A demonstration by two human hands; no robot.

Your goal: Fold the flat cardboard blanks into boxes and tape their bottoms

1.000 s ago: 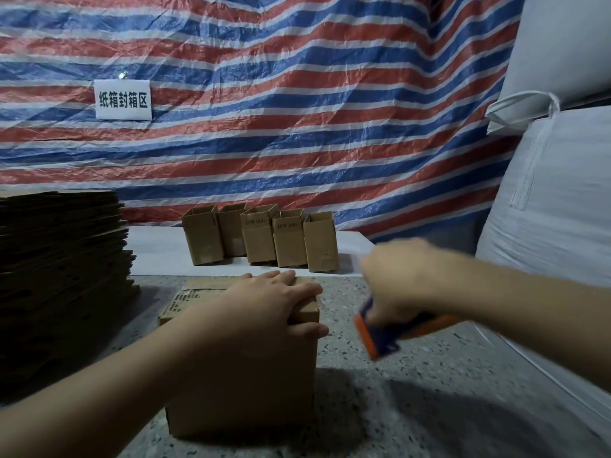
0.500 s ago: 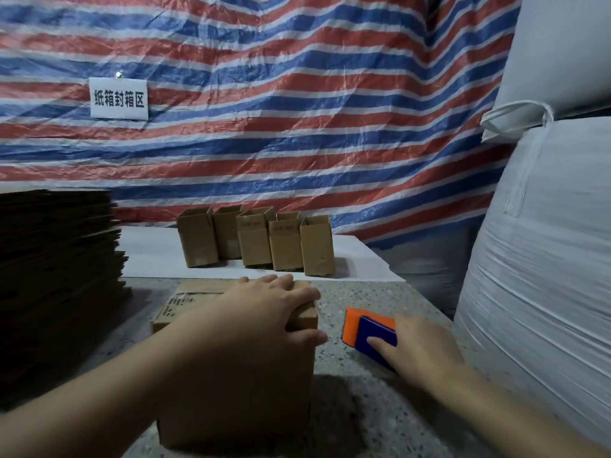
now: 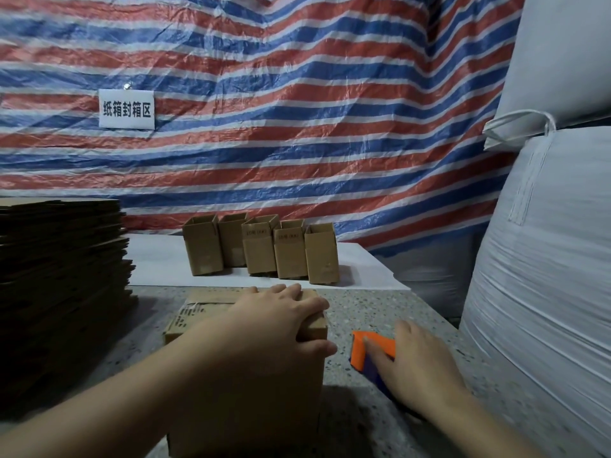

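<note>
Item: folded cardboard box [image 3: 244, 401], standing on the speckled table [image 3: 380, 312] directly in front of me, flaps closed on top. My left hand [image 3: 281, 322] lies over its upper right corner, fingers spread across the top, thumb hooked down the near face, gripping it.

Item: orange and blue tape dispenser [image 3: 370, 355], lying on the table just right of the box. My right hand [image 3: 420, 365] rests on it, fingers extended along its top (not wrapped around it).

Item: five finished boxes [image 3: 261, 249], open tops up, in a tight cluster on a white sheet [image 3: 158, 262] at the far side of the table.

Item: stack of flat cardboard blanks [image 3: 62, 279], tall, at my left.

Item: striped tarp [image 3: 297, 110] behind, carrying a white sign [image 3: 126, 109]. White bulk sacks [image 3: 545, 259] at my right.
</note>
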